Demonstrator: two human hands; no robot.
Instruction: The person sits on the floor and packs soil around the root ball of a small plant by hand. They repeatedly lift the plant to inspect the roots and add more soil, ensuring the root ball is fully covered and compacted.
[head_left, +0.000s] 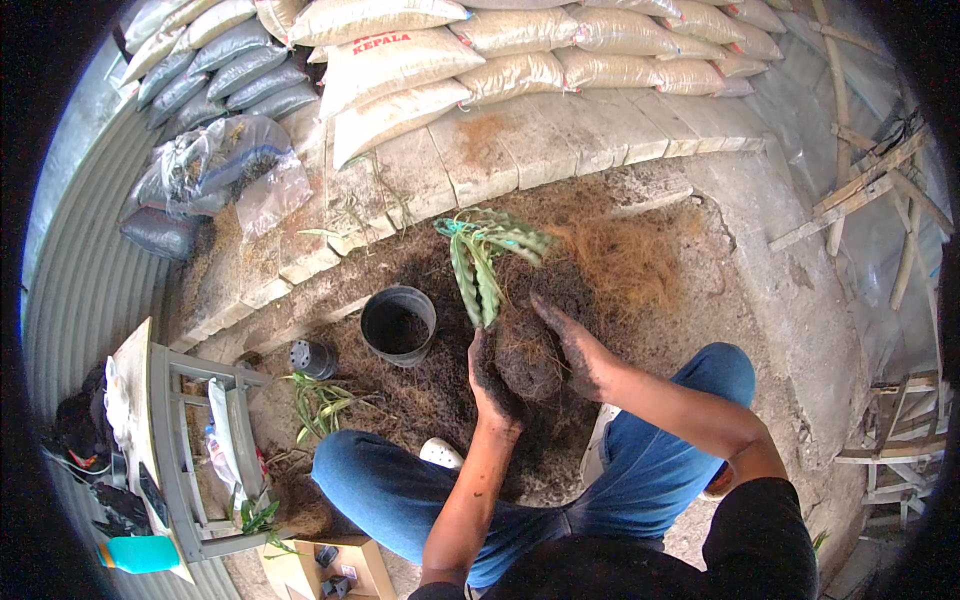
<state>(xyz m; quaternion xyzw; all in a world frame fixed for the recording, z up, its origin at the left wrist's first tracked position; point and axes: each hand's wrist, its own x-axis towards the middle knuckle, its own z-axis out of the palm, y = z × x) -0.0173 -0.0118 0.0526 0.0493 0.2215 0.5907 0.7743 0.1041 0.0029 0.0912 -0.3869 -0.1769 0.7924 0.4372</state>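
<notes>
A dark, fibrous root ball rests between my hands, low over loose dark soil. My left hand, caked with soil, cups its left side. Around its right side curves my right hand, also dirty, with the fingers stretched upward. Long wavy-edged green leaves of the plant lean away beyond the left fingertips, with blue-green string around them. Where the stems enter the root ball is hard to make out. A round black plastic pot stands left of my hands, with dark material inside.
A smaller black pot lies tipped beside a leafy plant. Brown coir fibre spreads at upper right. Filled sacks stack behind a concrete ledge. A small grey table and a cardboard box stand left.
</notes>
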